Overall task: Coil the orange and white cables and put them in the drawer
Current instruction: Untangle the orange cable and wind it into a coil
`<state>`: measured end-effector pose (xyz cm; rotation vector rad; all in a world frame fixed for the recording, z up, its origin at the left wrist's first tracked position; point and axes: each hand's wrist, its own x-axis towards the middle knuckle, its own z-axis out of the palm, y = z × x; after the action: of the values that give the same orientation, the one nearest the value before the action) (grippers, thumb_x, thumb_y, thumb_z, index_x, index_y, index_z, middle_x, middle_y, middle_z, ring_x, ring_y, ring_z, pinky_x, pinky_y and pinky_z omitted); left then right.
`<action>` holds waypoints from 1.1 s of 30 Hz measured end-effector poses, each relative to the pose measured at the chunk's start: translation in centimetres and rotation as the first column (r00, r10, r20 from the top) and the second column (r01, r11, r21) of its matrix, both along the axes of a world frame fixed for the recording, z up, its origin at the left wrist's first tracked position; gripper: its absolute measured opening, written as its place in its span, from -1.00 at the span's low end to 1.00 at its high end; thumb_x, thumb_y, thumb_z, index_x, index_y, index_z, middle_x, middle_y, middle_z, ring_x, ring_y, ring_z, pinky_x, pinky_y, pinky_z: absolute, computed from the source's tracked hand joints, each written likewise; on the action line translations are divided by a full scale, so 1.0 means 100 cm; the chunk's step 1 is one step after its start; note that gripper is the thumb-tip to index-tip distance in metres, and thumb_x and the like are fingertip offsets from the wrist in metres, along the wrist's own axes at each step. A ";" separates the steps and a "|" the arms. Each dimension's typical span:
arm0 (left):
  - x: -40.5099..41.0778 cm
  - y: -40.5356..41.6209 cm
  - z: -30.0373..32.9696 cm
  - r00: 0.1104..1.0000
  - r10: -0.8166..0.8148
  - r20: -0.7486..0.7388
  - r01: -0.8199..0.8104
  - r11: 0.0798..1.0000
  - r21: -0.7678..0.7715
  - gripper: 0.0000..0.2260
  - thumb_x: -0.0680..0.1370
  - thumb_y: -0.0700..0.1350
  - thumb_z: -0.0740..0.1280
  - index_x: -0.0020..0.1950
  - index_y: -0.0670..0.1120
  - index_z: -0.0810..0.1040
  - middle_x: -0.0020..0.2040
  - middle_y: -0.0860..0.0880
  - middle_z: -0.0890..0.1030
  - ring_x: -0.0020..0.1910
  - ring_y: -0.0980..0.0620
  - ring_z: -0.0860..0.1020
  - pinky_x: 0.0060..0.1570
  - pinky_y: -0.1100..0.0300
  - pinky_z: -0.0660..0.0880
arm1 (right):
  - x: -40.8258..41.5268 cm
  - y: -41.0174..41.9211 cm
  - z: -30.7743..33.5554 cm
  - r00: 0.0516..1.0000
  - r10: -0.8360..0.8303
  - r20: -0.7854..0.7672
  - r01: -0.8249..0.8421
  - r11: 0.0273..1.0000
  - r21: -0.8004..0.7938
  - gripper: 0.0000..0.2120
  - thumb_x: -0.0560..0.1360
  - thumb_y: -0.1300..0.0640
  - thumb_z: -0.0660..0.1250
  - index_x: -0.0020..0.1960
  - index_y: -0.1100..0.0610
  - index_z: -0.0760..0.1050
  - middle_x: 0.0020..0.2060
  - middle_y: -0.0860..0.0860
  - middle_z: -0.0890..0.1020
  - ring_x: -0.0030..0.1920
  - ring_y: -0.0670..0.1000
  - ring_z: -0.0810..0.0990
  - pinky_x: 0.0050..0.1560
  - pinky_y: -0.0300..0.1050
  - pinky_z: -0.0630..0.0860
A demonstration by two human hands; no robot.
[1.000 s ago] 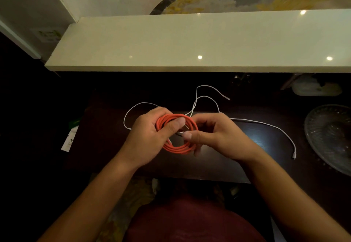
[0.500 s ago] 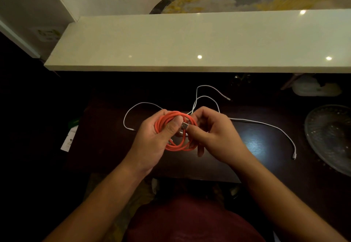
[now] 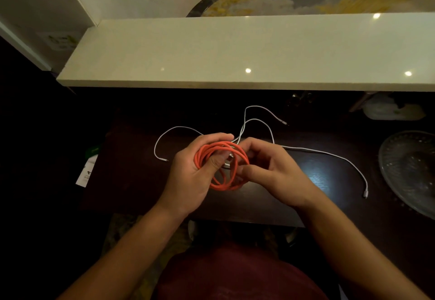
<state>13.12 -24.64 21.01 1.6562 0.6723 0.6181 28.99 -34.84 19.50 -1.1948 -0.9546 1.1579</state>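
Observation:
The orange cable (image 3: 231,183) is wound into a round coil above the dark pulled-out surface (image 3: 131,182). My left hand (image 3: 193,172) grips the coil's left side, thumb pressed across the strands. My right hand (image 3: 273,170) pinches the coil's right side, where a metal plug end shows inside the loop. The white cable (image 3: 317,151) lies loose and uncoiled on the dark surface behind my hands, one end at the far right front, others at the left and back. Whether this dark surface is the drawer cannot be told.
A pale stone ledge (image 3: 235,52) runs across above the dark surface. A clear glass dish (image 3: 409,170) sits at the right edge. A white plastic item (image 3: 388,111) lies under the ledge at the back right. A white paper tag (image 3: 87,175) hangs at the left.
The coil has loosened and spread wider. My right hand has shifted from the plug at the coil's middle to pinching its right side; my left thumb has slid lower across the strands.

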 end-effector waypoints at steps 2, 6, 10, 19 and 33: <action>-0.001 0.000 0.000 1.000 0.013 -0.002 -0.013 0.999 -0.043 -0.78 0.57 -0.08 0.35 0.20 -0.06 0.64 0.08 0.02 0.71 0.06 0.04 0.68 -0.07 0.24 0.56 | 0.000 0.000 0.002 0.999 0.021 -0.024 -0.021 1.000 0.014 -0.89 0.51 0.38 0.38 0.02 0.27 0.56 -0.17 0.22 0.67 -0.14 0.18 0.68 -0.07 0.20 0.66; -0.002 0.001 0.002 0.999 0.042 0.001 -0.042 0.997 -0.064 -0.79 0.56 -0.06 0.36 0.15 -0.07 0.66 0.03 0.02 0.73 0.02 0.09 0.69 -0.12 0.25 0.56 | 0.001 -0.001 0.006 0.995 0.045 -0.089 -0.044 0.999 0.015 -0.87 0.50 0.41 0.36 0.03 0.29 0.54 -0.20 0.12 0.66 -0.18 0.02 0.69 -0.17 -0.14 0.64; -0.002 0.005 0.006 1.000 -0.028 0.006 0.028 0.993 -0.111 -0.82 0.55 -0.09 0.35 0.12 -0.05 0.66 0.02 0.00 0.74 0.05 0.06 0.69 -0.03 0.25 0.58 | 0.000 0.003 0.002 0.997 -0.052 -0.062 0.053 0.998 0.018 -0.88 0.51 0.37 0.42 0.02 0.29 0.53 -0.20 0.21 0.64 -0.19 0.17 0.66 -0.15 -0.04 0.66; -0.012 0.018 0.006 0.988 -0.155 -0.022 0.148 0.971 -0.185 -0.74 0.57 -0.04 0.38 0.23 -0.07 0.64 0.10 -0.02 0.70 0.15 -0.02 0.66 0.03 0.17 0.59 | -0.020 0.007 -0.010 0.926 -0.260 0.273 0.258 0.965 0.041 -0.90 0.52 0.15 0.47 -0.04 0.10 0.55 -0.28 0.13 0.69 -0.29 0.18 0.68 -0.28 0.22 0.62; -0.011 0.007 0.001 0.993 0.115 -0.036 -0.110 0.988 0.103 -0.89 0.53 -0.03 0.40 0.00 -0.03 0.63 -0.12 0.11 0.68 -0.11 0.19 0.65 -0.08 0.38 0.50 | -0.018 0.003 0.002 0.898 0.055 -0.436 -0.073 0.997 -0.026 -0.60 0.60 0.16 0.15 0.28 0.40 0.50 0.04 0.31 0.69 -0.11 0.18 0.71 -0.32 -0.08 0.64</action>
<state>12.05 -23.97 21.08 1.7377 0.7801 0.7100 27.15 -34.53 19.68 -0.8840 -0.6324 1.4291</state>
